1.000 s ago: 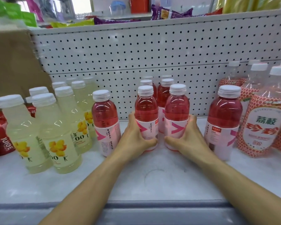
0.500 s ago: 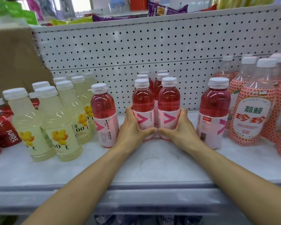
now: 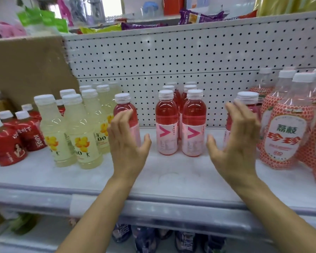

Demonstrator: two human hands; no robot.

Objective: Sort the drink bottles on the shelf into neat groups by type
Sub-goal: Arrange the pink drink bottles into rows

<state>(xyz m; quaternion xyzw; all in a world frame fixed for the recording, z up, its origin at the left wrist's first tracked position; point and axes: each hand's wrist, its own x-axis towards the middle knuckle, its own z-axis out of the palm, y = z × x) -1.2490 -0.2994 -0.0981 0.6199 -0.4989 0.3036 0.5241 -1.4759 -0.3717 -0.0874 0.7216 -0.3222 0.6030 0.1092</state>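
Hands have left the pink pair and spread wide: left hand, right hand both empty, fingers straight. Shelf holds lychee bottles right, yellow bottles left, pink pair upright centre, stray pink behind each hand.

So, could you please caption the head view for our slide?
Open left hand and open right hand flank the paired pink clear-plastic bottles on the white shelf.
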